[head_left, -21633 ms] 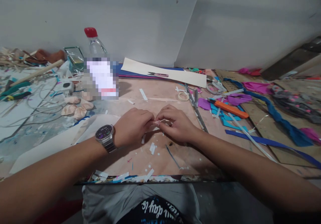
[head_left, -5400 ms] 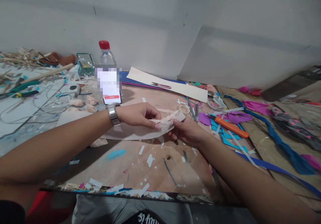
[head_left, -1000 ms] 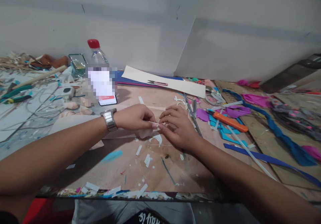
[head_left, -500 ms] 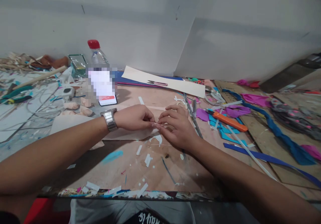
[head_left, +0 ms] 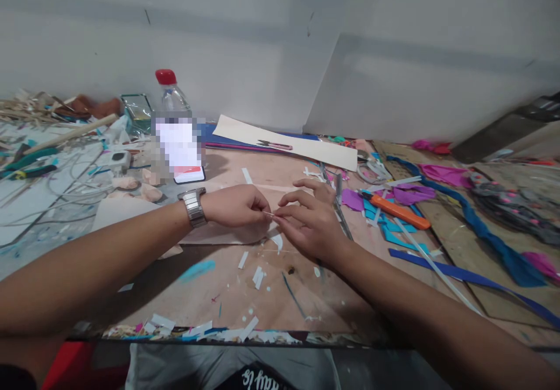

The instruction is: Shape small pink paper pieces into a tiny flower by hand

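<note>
My left hand (head_left: pixel 238 204), with a metal watch (head_left: pixel 193 207) at its wrist, pinches one end of a thin pale strip (head_left: pixel 270 214). The other end of the strip is between the thumb and forefinger of my right hand (head_left: pixel 311 218), whose other fingers are curled loosely. The fingertips of both hands nearly meet over the wooden tabletop (head_left: pixel 262 297). Under my left hand lies a sheet of pale paper (head_left: pixel 219 235). A curved white scrap (head_left: pixel 276 242) rests just below the fingertips.
Behind stand a red-capped bottle (head_left: pixel 172 95) and a lit phone (head_left: pixel 181 145). Small scissors (head_left: pixel 275 144) lie on a cream strip (head_left: pixel 328 153). An orange cutter (head_left: pixel 396 209), blue ribbon (head_left: pixel 464 273) and scraps lie right; green-handled pliers (head_left: pixel 30 162) lie left.
My fingertips have shifted slightly, and the thin strip between them now shows at a different angle. The whole view has moved a little.
</note>
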Tool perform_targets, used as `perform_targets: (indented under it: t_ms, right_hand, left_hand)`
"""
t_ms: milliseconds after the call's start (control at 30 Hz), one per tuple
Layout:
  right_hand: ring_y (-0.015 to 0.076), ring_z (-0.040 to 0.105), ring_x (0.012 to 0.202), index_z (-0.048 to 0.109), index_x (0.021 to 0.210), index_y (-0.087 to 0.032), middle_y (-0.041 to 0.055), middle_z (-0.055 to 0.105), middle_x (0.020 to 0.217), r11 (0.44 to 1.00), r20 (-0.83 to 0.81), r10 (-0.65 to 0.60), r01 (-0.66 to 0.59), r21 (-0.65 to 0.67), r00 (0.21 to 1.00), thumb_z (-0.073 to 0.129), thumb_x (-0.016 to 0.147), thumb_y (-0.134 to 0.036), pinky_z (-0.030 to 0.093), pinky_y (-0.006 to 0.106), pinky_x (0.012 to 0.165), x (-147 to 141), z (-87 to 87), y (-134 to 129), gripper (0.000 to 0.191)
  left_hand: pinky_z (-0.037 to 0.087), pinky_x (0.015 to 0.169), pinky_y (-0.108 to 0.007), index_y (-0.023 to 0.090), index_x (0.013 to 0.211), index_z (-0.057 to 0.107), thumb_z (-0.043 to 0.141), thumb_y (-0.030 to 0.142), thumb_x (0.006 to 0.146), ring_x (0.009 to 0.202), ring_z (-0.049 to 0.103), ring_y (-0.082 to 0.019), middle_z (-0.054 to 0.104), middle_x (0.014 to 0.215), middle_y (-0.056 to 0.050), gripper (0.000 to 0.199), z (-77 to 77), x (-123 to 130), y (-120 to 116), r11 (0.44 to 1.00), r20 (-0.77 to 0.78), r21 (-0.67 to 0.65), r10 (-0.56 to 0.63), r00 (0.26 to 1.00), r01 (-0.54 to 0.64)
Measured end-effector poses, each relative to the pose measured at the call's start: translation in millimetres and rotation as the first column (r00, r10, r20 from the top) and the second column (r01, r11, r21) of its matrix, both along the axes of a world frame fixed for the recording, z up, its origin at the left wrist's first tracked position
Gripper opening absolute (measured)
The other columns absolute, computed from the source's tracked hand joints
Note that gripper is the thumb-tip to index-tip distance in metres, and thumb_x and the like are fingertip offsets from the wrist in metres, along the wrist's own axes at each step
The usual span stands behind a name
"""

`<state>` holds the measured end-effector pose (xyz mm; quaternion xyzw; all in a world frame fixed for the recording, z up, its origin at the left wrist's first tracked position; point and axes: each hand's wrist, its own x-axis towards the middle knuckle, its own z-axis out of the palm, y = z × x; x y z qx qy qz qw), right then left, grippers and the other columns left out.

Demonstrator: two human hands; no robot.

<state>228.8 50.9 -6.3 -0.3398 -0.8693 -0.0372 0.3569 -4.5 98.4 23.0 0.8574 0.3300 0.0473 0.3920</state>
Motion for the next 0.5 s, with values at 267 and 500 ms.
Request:
perform_targets:
  t_ms: [267, 500]
  right_hand:
    - [0.0294, 0.058, 0.125, 0.077, 0.089, -0.028, -0.002, 0.08, 0.094, 0.998, 0.011, 0.019, -0.02, 0.065, 1.0, 0.075, 0.091, -0.02, 0.03, 0.051, 0.108, -1.2, 4.6, -2.8, 0.009]
    - [0.0309, 0.059, 0.126, 0.076, 0.089, -0.029, -0.0023, 0.081, 0.095, 0.999, 0.049, -0.008, 0.006, 0.046, 0.999, 0.073, 0.092, -0.02, 0.028, 0.053, 0.107, -1.1, 4.4, -3.9, 0.01]
  left_hand:
    - [0.034, 0.062, -0.025, 0.013, 0.086, 0.077, 0.058, 0.035, 0.088, 0.065, 0.047, -0.013, 0.062, 0.07, 0.0, 0.03, 0.5, 0.1, 0.4, 0.999, 0.075, -0.045, 0.033, 0.997, -0.03]
    - [0.031, 0.058, -0.026, 0.013, 0.082, 0.074, 0.058, 0.043, 0.091, 0.061, 0.045, -0.012, 0.055, 0.064, 0.002, 0.035, 2.4, -0.1, -1.5, 0.997, 0.04, -0.076, 0.019, 0.999, -0.016]
